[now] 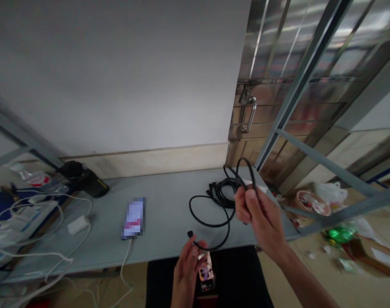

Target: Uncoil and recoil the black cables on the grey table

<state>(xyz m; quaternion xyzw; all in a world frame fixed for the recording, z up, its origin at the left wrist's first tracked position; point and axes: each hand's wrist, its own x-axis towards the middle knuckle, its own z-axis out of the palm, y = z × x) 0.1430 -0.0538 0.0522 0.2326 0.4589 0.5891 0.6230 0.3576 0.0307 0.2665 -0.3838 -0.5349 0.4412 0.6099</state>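
A long black cable [209,224] lies in loose loops over the right end of the grey table [169,184]. My right hand [257,209] is closed round part of it, above the table, with a loop standing up over the fingers. Near the table's front edge my left hand [188,263] pinches the cable close to one end, and a black plug [190,234] sticks out past the fingertips. A coiled part of the cable [225,192], with more plugs at its left side, rests behind my right hand.
A phone [134,218] with a white charging cord lies left of centre. Farther left are a black bottle [88,182], a clear plastic bottle [37,179], a white adapter [78,224] and tangled white cords. Metal posts [287,105] rise at the right; a waste bin [313,203] stands on the floor.
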